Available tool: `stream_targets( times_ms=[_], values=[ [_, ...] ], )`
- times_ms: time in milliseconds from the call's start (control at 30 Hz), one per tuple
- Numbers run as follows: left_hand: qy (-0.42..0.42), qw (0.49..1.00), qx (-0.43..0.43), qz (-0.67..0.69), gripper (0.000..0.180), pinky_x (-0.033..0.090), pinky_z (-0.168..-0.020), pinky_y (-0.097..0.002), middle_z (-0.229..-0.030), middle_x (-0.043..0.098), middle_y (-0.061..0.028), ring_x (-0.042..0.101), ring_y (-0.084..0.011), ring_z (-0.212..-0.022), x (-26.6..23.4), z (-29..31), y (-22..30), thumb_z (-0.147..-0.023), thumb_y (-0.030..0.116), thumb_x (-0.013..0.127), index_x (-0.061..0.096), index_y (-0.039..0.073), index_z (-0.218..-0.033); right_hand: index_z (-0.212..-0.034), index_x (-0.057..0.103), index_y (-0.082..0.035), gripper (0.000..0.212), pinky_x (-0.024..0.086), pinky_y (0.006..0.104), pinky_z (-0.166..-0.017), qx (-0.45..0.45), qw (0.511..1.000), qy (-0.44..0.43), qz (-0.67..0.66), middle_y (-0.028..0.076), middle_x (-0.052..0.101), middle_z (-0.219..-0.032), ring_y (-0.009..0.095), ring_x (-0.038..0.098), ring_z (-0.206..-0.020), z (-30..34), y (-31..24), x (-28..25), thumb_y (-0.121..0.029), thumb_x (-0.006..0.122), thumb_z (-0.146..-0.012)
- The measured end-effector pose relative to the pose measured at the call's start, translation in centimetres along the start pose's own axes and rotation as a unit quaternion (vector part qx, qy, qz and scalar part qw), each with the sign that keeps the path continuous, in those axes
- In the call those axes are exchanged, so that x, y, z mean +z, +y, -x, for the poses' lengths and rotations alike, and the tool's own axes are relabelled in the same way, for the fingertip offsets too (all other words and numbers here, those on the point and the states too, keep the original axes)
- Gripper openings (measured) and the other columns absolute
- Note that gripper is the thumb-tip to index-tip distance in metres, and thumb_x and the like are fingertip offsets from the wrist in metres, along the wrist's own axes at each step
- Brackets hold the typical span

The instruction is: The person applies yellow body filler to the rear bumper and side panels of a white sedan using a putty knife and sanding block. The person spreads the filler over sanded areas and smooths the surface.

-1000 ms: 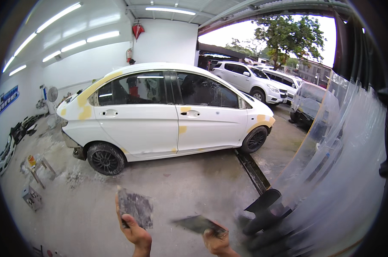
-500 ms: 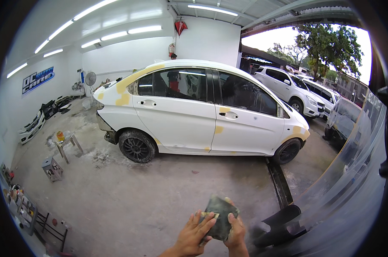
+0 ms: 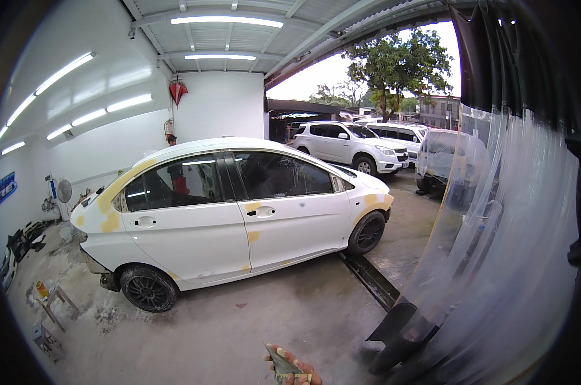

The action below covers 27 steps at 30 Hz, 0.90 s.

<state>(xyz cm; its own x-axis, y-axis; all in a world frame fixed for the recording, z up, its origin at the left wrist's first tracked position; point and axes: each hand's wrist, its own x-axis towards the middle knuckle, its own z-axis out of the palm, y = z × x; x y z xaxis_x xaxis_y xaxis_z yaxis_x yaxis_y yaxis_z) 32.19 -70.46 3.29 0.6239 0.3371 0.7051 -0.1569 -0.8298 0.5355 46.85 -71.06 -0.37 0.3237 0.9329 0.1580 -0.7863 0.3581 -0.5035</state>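
At the bottom edge, a dark grey-green sheet (image 3: pixel 281 364), dusty and looking like sandpaper, is bent to a point. My right hand (image 3: pixel 307 369) grips it, with fingers showing behind its upper edge. Only fingertips of what appears to be my left hand (image 3: pixel 289 380) show at the very bottom, against the sheet beside a small yellowish piece (image 3: pixel 301 378). The rest of both hands is cut off. Ahead stands a white sedan (image 3: pixel 194 237) with yellowish filler patches and open door-handle recesses. My hands are well apart from it.
Translucent plastic curtains (image 3: pixel 495 244) hang on the right, with a dark bulky object (image 3: pixel 399 337) at their foot. A floor channel (image 3: pixel 374 282) runs from the front wheel. On the left are a small table (image 3: pixel 58 301), a stool (image 3: pixel 46 340) and loose car parts (image 3: pixel 24 244). Vehicles (image 3: pixel 348 144) stand outside.
My view has swung right and up, so the car sits lower and farther left. My hands and the sheet have sunk to the lower edge, and the sheet now shows narrower.
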Motion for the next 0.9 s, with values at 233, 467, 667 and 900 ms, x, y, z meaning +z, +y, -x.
stream_targets(
  times_ms=[233, 467, 667, 900],
  values=[
    [0.152, 0.956, -0.103, 0.226, 0.046, 0.045, -0.110, -0.0428, -0.146, 0.052, -0.0279, 0.054, -0.0374, -0.134, 1.1, -5.4, 3.4, -0.105, 0.014, 0.046, 0.044, -0.007, -0.147, -0.146, 0.051, 0.002, 0.054, 0.035, 0.0393, -0.118, -0.144, 0.920, -0.056, 0.361, 0.021, 0.044, -0.154, 0.030, 0.052, -0.135, 2.2, -2.7, 1.1, -0.034, 0.050, -0.106],
    [0.410, 0.825, -0.211, 0.326, 0.041, 0.055, -0.095, -0.0383, -0.115, 0.070, -0.0116, 0.067, -0.0209, -0.106, -3.0, -8.0, -5.7, -0.104, 0.019, 0.059, 0.056, -0.004, -0.139, -0.142, 0.053, 0.006, 0.052, 0.039, 0.0381, -0.114, -0.069, 0.927, 0.072, 0.361, 0.018, 0.049, -0.151, 0.028, 0.047, -0.139, 2.4, -2.9, 1.5, -0.014, 0.064, -0.095],
    [0.443, 0.581, -0.401, 0.552, 0.029, 0.062, -0.061, -0.0375, -0.101, 0.068, -0.0035, 0.070, -0.0191, -0.075, -9.1, -1.1, -14.0, -0.100, 0.024, 0.066, 0.059, 0.013, -0.126, -0.153, 0.037, -0.010, 0.056, 0.047, 0.0592, -0.107, -0.092, 0.993, 0.016, 0.074, 0.018, 0.057, -0.140, 0.039, 0.055, -0.129, 2.1, 0.5, 1.6, -0.012, 0.059, -0.102],
    [0.276, 0.663, -0.388, 0.578, 0.051, 0.063, -0.069, -0.0368, -0.119, 0.066, -0.0140, 0.069, -0.0243, -0.087, -9.7, 7.0, -16.4, -0.105, 0.036, 0.049, 0.045, 0.011, -0.148, -0.137, 0.063, -0.026, 0.081, 0.050, 0.0495, -0.104, -0.163, 0.665, -0.386, 0.618, 0.010, 0.054, -0.144, 0.044, 0.052, -0.128, -0.5, 8.1, 5.9, 0.007, 0.069, -0.064]
  ],
)
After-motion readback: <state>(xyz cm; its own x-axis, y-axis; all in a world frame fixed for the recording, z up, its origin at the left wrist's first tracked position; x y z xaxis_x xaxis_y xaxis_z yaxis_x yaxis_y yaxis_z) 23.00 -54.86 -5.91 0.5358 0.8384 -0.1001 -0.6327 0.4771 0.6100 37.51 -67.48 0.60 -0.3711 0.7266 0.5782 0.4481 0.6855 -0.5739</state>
